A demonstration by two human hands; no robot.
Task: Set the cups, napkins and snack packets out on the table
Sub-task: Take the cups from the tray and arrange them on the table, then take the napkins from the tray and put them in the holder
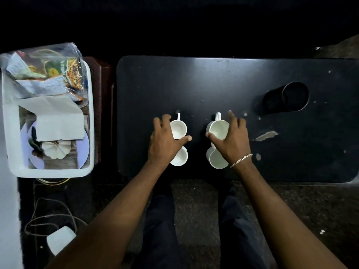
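Four cups on the bench, both hands on the far pair

On the dark bench, with napkins and snack packets waiting in the white tub at nine o'clock, your left hand and right hand have curled fingers gripping the two far cups; spread them toward twelve o'clock, rims level, handles outward.

Four white cups on black bench, two pairs. Left hand spread over far left cup, thumb at its rim; near left cup just behind. Right hand grips far right cup; near right cup under wrist. Black cylinder lies on side, far right. White tray left of bench holds napkins, snack packets.
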